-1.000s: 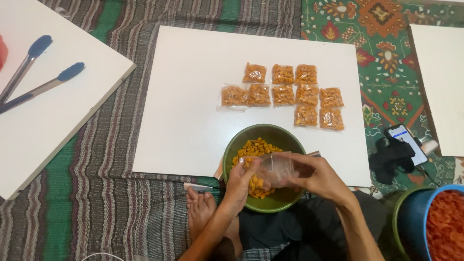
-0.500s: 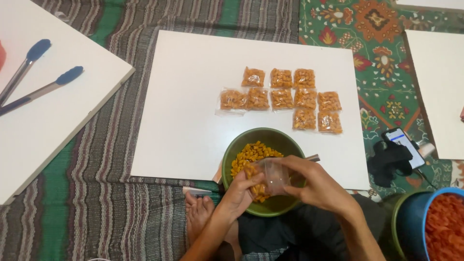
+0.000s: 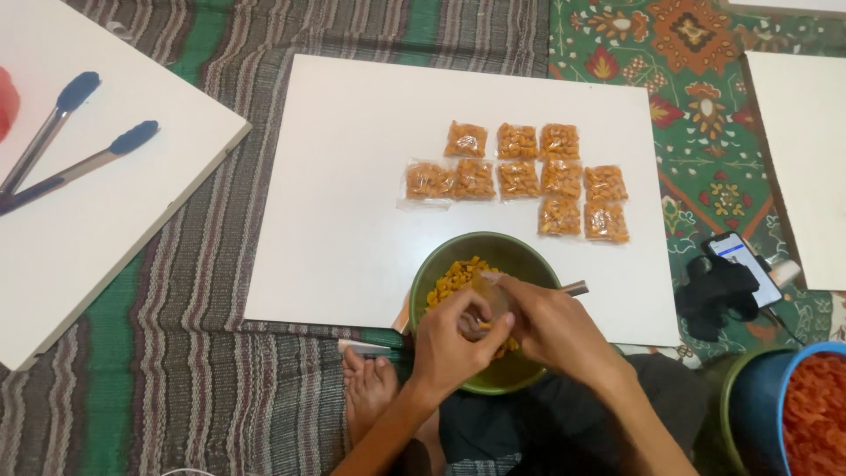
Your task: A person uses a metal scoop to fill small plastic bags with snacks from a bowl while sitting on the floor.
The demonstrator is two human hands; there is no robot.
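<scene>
Clear pouch, seemingly between both hands' grip, above bowl

Both forearms rise from the bottom edge and converge toward the middle. The left hand is curled, its fingers bent inward in a pinching grip, knuckles up. The right hand lies against it, back upward, its fingers reaching across the left fingertips. A bare foot rests beneath the left wrist.

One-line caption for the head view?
Both hands, left hand and right hand, pinch a small clear bag over a green bowl of orange snacks.
</scene>
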